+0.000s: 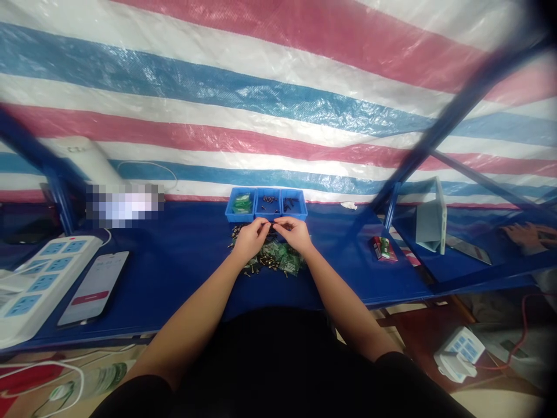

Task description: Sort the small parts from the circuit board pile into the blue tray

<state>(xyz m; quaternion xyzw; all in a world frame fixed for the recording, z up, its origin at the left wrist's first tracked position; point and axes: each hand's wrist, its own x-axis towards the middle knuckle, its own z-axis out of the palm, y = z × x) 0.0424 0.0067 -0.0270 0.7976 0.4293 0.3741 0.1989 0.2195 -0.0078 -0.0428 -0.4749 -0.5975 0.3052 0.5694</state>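
My left hand [252, 238] and my right hand [294, 233] meet over a pile on the blue table. Each has its fingers pinched on something small and dark between them, too small to name. Beneath them lies the pile of small green packets [278, 255] mixed with brass-coloured and dark small parts [253, 267]. Just beyond my fingertips stand three joined blue bins. Green packets [242, 203] fill the left bin [239, 218], a few small brownish parts [270, 200] lie in the middle one, and dark parts [289, 204] are in the right one.
A phone [94, 287] and a white power strip [52, 278] lie at the left. To the right are a small red box [383, 249], blue frame bars [391, 200] and a tablet in a stand [430, 220]. Another person's hand [524, 235] shows at the far right.
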